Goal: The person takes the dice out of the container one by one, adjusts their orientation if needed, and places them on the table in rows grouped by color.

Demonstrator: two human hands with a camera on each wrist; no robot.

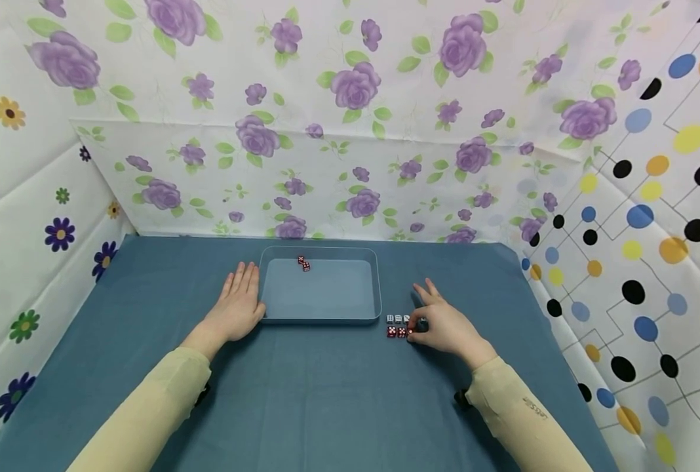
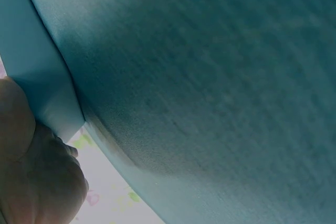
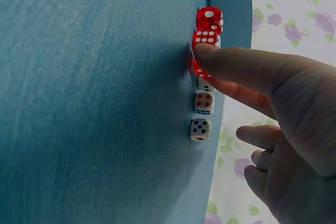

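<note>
My left hand [image 1: 239, 307] lies with straight fingers along the left side of a blue-grey tray [image 1: 320, 321], its thumb touching the near left corner. Two red dice [image 1: 306, 267] sit in the tray near its back wall. To the right of the tray, my right hand [image 1: 444, 326] pinches a red die [image 3: 200, 70] between thumb and index finger, at the end of a row of red dice [image 1: 392, 332]. Its other fingers are spread away. Just behind runs a row of white dice [image 1: 390, 318]; in the right wrist view, the white die [image 3: 205, 84] nearest the fingers is partly hidden.
Blue cloth [image 1: 326, 393] covers the table. A flowered sheet [image 1: 350, 183] hangs behind it, with a dotted sheet [image 1: 633, 288] on the right and another flowered sheet [image 1: 37, 262] on the left.
</note>
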